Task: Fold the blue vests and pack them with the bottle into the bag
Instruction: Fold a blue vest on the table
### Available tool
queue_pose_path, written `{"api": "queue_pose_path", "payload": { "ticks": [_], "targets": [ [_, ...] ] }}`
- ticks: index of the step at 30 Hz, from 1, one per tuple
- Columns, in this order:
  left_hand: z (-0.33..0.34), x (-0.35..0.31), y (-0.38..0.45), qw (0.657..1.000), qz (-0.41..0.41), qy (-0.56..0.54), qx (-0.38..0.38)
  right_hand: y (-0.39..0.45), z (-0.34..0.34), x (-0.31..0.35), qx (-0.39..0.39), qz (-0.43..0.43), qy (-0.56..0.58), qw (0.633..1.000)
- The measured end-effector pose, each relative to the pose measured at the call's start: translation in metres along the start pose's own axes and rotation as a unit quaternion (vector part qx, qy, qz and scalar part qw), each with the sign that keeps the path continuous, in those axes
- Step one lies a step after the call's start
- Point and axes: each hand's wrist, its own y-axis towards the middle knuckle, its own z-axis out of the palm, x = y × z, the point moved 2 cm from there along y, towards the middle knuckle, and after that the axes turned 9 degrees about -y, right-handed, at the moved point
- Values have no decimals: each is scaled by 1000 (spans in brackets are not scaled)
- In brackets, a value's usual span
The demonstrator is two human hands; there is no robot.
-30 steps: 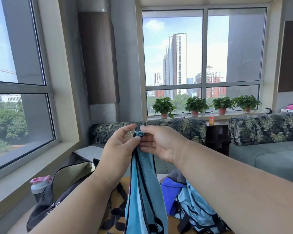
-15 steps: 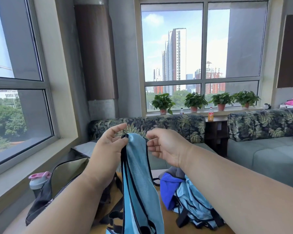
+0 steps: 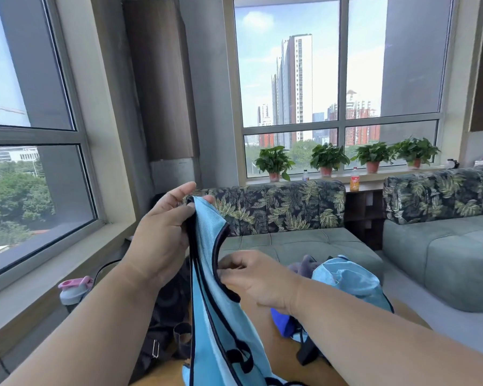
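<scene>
A light-blue vest [image 3: 223,324] with black trim hangs in front of me. My left hand [image 3: 162,240] pinches its top shoulder strap, held high. Lower down, my right hand [image 3: 251,277] grips the black-trimmed edge of the same vest. More blue vests [image 3: 349,285] lie crumpled in a heap on the wooden table at the right, partly behind my right forearm. The dark bag [image 3: 168,310] sits on the table at the left, mostly hidden by my left arm. A grey bottle with a pink lid [image 3: 74,291] stands left of the bag by the windowsill.
A grey-green sofa [image 3: 299,243] with leaf-print cushions runs behind the table, a second one [image 3: 441,246] to the right. Several potted plants [image 3: 328,158] and an orange drink bottle [image 3: 354,181] stand on the far sill. The windowsill ledge [image 3: 39,277] borders the left.
My right hand has left the vest's top and slid down along its trimmed edge. My left hand still holds the strap up. The camera has tilted down slightly.
</scene>
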Motion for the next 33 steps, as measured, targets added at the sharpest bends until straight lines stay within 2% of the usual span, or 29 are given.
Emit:
{"api": "queue_pose_path", "payload": {
  "ticks": [5,10,15,19,24,27,29,31,33],
  "targets": [
    [-6,-5,2,1000,2,-14,-14,3,15,-26,7,15,-20,1000],
    [-9,-5,-2,1000,0,-19,-17,4,19,-42,-50,-9,-31,998],
    [-16,-5,1,999,-2,-17,-32,-3,18,-52,-96,-29,11,995],
    [-23,-4,4,999,2,-29,-43,-6,25,-60,-43,-25,18,999],
    [-25,-3,6,999,10,-22,-47,-12,25,-74,37,45,-56,997],
    [-29,-3,6,998,14,-10,-56,-15,21,-77,56,36,-94,993],
    [-35,-4,7,998,14,-9,-68,-17,14,-76,61,13,-162,985],
    [-42,-5,9,996,16,-15,-83,-19,5,-71,51,-46,-287,955],
    [-52,-5,11,995,19,-20,-99,-20,-5,-66,20,-107,-405,908]
  ]
}}
